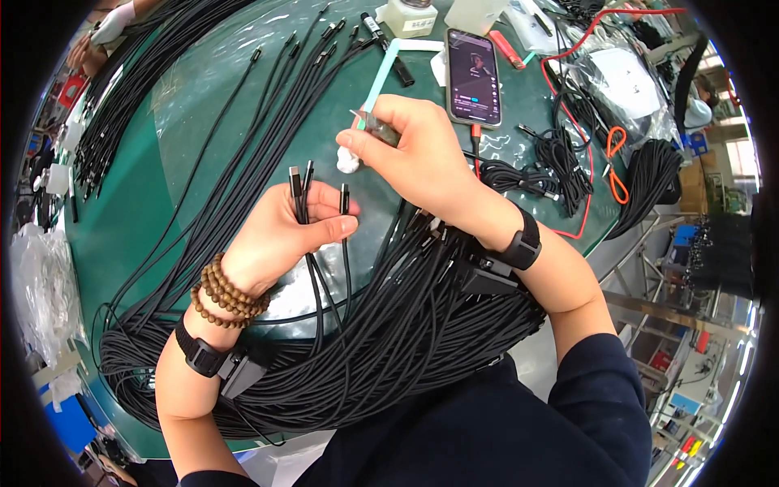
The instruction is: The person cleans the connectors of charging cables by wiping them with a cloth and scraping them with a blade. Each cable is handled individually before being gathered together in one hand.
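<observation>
My left hand [280,235] grips a few thin black cables [302,188] with their plug ends standing up above the fingers. One more plug end [345,197] sticks up by the fingertips. My right hand [418,154] hovers just above and right of them, pinching a small tool [375,127] with a white wad [348,161] at its tip. A thick bundle of black cables [389,333] runs under both wrists across the green table [138,203].
A phone [473,77] with a lit screen lies beyond my right hand, an orange cable plugged in. White bottles [410,16], red and black wires [584,154], coiled cables [653,170] and plastic bags crowd the far right. More cables [122,97] fan out left.
</observation>
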`<state>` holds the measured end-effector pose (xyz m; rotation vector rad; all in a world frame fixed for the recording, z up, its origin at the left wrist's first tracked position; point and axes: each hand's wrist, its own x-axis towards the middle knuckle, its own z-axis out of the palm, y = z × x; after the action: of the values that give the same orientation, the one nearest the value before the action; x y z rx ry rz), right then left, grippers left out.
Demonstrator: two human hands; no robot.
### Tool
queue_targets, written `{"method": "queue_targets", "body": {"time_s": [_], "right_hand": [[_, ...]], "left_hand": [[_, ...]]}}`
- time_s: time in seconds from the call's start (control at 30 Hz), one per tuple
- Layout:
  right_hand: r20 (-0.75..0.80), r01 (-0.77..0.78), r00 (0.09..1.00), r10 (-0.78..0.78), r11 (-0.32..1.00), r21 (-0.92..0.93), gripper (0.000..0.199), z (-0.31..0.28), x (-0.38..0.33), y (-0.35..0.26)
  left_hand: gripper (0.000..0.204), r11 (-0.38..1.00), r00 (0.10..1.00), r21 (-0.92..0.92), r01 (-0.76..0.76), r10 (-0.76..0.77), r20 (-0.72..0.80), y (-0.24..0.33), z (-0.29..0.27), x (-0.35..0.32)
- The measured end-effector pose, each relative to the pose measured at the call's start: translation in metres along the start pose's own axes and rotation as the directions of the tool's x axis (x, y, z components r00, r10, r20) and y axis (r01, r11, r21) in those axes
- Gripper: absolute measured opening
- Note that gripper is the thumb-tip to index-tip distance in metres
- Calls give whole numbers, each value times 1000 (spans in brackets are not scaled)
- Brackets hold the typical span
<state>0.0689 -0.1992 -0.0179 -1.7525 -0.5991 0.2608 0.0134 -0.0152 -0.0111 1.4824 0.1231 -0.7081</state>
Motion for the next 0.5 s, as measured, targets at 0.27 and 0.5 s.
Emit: {"method": "queue_targets", "body": {"time_s": [0.27, 0.5], "right_hand": [[-40, 37, 998, -43, 989, -144, 14, -6, 1, 0], [-149, -10, 989, -23, 977, -212, 17, -13, 5, 7]], "left_hand": [[21, 999, 1000, -34, 19, -19, 0, -2, 1, 0], [22, 997, 1000, -75, 11, -10, 20, -3, -3, 1]]}}
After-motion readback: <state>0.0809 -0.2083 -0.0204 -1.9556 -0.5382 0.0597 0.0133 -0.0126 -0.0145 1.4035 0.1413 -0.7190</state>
